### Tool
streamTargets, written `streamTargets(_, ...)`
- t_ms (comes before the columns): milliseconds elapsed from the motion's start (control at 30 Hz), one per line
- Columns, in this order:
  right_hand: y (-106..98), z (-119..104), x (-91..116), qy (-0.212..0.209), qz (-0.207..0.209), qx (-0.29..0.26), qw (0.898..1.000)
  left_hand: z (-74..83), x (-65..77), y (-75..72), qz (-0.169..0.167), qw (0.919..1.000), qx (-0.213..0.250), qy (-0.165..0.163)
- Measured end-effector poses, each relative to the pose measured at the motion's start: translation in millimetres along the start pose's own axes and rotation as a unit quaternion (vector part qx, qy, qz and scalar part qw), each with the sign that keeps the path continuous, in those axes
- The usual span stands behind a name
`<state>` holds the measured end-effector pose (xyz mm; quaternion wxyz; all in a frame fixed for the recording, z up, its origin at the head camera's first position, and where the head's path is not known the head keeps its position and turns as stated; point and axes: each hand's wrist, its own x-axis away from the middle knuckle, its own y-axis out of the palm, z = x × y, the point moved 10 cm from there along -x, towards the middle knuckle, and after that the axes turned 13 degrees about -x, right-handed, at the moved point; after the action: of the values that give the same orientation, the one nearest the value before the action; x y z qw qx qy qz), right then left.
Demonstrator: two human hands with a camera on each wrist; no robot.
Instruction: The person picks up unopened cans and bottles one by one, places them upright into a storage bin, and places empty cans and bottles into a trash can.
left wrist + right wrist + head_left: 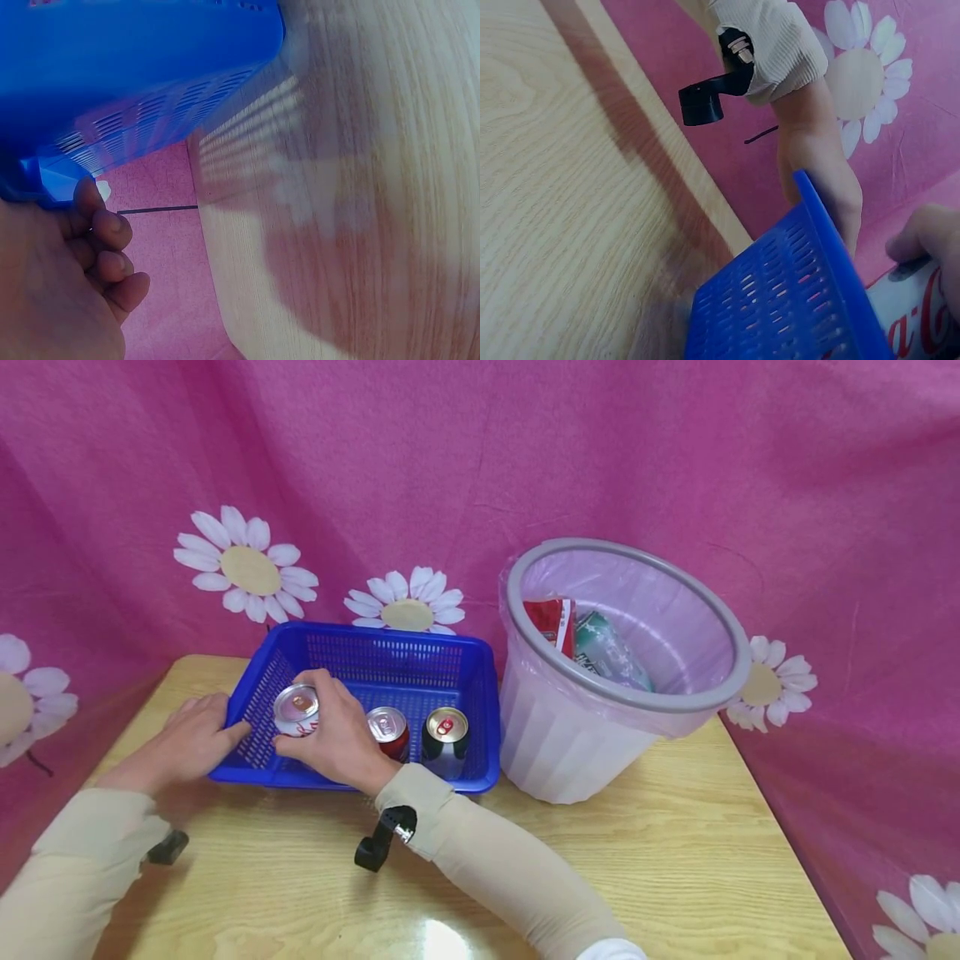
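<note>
My right hand grips a silver-white soda can inside the left part of the blue plastic basket. Red script lettering shows on that soda can in the right wrist view. The basket's left rim is pinched by my left hand, thumb over the edge, fingers on the outer side; the left wrist view shows these fingers bent beside the blue wall. Two more cans stand upright in the basket: a red one with a silver top and a dark one with a gold top.
Right of the basket stands a white trash bin with a grey rim and a clear liner. A red packet and a green-and-clear wrapper lie in it. The wooden table meets a pink flowered cloth behind.
</note>
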<state>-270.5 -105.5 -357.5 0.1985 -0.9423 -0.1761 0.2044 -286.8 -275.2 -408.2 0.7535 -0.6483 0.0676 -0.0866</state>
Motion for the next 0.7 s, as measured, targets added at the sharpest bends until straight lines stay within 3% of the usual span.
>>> streamTargets(233, 2.3, 9.5, 1.2, 0.039, -0.007, 0.030, 0.999, -1.0, 0.1, 0.4, 0.003, 1.0000, 0.002, 0.000)
streamTargets(700, 7.2, 13.8, 2.9, 0.056, -0.032, 0.083, 0.994, 0.7, 0.2, -0.7, 0.008, 1.0000, -0.003, 0.000)
